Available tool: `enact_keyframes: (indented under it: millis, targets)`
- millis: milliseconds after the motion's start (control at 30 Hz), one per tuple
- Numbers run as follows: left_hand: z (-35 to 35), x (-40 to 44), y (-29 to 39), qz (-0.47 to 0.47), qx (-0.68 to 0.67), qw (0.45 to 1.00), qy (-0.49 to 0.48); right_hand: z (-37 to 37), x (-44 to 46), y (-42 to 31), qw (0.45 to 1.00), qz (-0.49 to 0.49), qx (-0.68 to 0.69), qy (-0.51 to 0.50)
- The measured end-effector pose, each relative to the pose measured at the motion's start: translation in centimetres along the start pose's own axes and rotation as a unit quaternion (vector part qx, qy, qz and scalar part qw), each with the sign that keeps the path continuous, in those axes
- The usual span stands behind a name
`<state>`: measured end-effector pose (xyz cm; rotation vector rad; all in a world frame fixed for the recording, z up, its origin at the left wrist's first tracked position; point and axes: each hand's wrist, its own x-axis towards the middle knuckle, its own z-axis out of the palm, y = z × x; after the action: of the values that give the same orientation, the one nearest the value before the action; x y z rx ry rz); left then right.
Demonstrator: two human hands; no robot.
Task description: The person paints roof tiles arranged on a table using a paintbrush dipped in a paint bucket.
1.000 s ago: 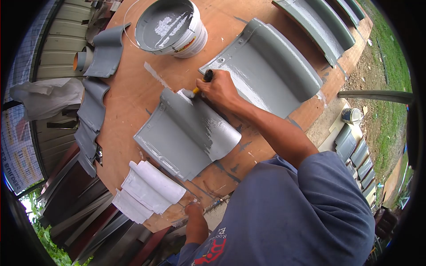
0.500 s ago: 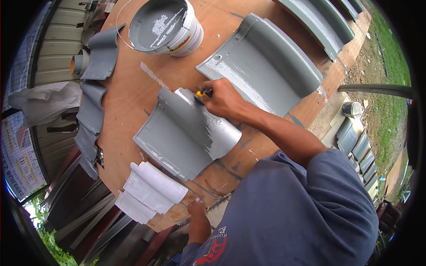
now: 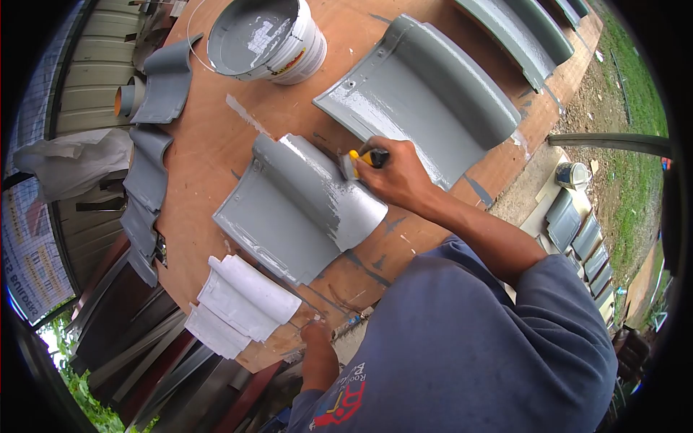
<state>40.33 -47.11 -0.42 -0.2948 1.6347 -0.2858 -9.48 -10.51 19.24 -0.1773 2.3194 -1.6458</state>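
Observation:
My right hand (image 3: 393, 169) is closed round the yellow-and-black handle of a paintbrush (image 3: 352, 163). Its bristles lie against the upper right flank of a curved roof tile (image 3: 278, 224). That tile is mostly wet grey, with a paler patch at its near right end. At the table's near edge rests my left hand (image 3: 316, 332), close to two unpainted white tiles (image 3: 249, 296); its fingers are too small and hidden to read. Just beyond the brush lies a larger grey-coated tile (image 3: 426, 90). A bucket of grey paint (image 3: 307, 58) stands at the far side.
The wooden table (image 3: 195, 180) carries grey smears. More grey tiles (image 3: 523, 40) lie at the top right, and others (image 3: 148, 169) line the left edge. A metal post (image 3: 613, 144) crosses on the right, near a small paint pail (image 3: 572, 175) and several tiles on the ground.
My right hand and the paintbrush have moved right and slightly down along the tile's curved flank. My left hand stays at the table edge.

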Motion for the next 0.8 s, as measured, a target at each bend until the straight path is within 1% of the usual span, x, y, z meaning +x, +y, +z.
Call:
enact_keyframes:
  millis: [33,100,133,167,200,233,267,300,333,367,400,433,467,500,533,567,633,700,733,767,800]
  targets:
    - [-0.4,-0.4,0.2,0.0,-0.002,1.0,0.0,0.8,0.1,0.3,0.998,-0.027,0.027,0.057]
    - [-0.6,-0.4,0.1,-0.012,0.01,1.0,0.0,1.2,-0.3,1.1,0.999,-0.021,0.018,0.04]
    - [-0.4,-0.7,0.0,-0.011,0.007,1.0,0.001,1.0,-0.8,1.7,0.999,-0.025,-0.027,0.0]
    - [0.1,-1.2,-0.2,-0.016,-0.029,0.994,0.105,0.6,-1.5,2.1,0.996,-0.028,-0.072,-0.041]
    - [0.3,-2.1,0.0,-0.02,-0.067,0.976,0.206,-0.2,-2.3,2.0,0.997,-0.012,-0.057,-0.051]
    - [-0.1,-2.3,0.2,-0.021,-0.072,0.976,0.205,-1.2,-2.6,1.8,0.997,-0.014,-0.059,-0.055]
    - [-2.0,-2.4,0.5,-0.044,-0.092,0.991,0.089,-2.3,-2.9,1.6,0.992,0.028,-0.078,-0.099]
    - [-3.2,-2.5,0.8,-0.066,-0.11,0.991,-0.026,-3.2,-3.0,1.3,0.983,0.07,-0.098,-0.139]
    - [-2.8,-2.8,0.9,-0.066,-0.11,0.992,-0.023,-3.9,-3.0,0.9,0.977,0.093,-0.111,-0.156]
    - [-1.9,-3.6,0.8,-0.044,-0.129,0.987,0.082,-4.0,-3.1,0.8,0.978,0.091,-0.111,-0.153]
    - [-1.3,-3.7,0.6,-0.023,-0.145,0.972,0.185,-4.0,-3.1,0.6,0.985,0.071,-0.1,-0.119]
    - [-1.3,-3.0,0.5,-0.023,-0.143,0.972,0.187,-3.8,-3.1,0.4,0.991,0.05,-0.089,-0.087]
    - [-1.2,-2.0,0.5,-0.054,-0.126,0.983,0.123,-3.2,-3.1,0.6,0.991,0.05,-0.088,-0.086]
    - [-1.5,-1.7,0.6,-0.084,-0.11,0.989,0.058,-2.3,-2.8,1.3,0.997,0.025,-0.051,-0.049]
    - [-1.5,-1.6,0.8,-0.084,-0.11,0.989,0.059,-1.7,-2.8,1.8,1.0,0.0,-0.014,-0.012]
    - [-1.9,-2.0,1.0,-0.099,-0.121,0.986,0.056,-1.6,-3.2,2.1,1.0,-0.001,-0.013,-0.012]
    - [-2.6,-3.0,0.9,-0.115,-0.135,0.983,0.055,-1.8,-4.1,2.5,0.994,0.007,-0.086,-0.073]
    - [-2.3,-4.6,1.2,-0.084,-0.178,0.965,0.172,-2.8,-4.9,2.4,0.991,0.005,-0.108,-0.085]
    - [-2.1,-4.5,1.3,-0.083,-0.184,0.964,0.171,-3.4,-5.0,2.3,0.986,0.029,-0.122,-0.108]
    - [-2.1,-4.0,1.1,-0.081,-0.159,0.966,0.189,-3.7,-5.1,2.4,0.981,0.053,-0.135,-0.13]
    - [-1.8,-3.8,1.1,-0.08,-0.133,0.966,0.205,-3.8,-5.4,2.6,0.987,0.059,-0.097,-0.117]
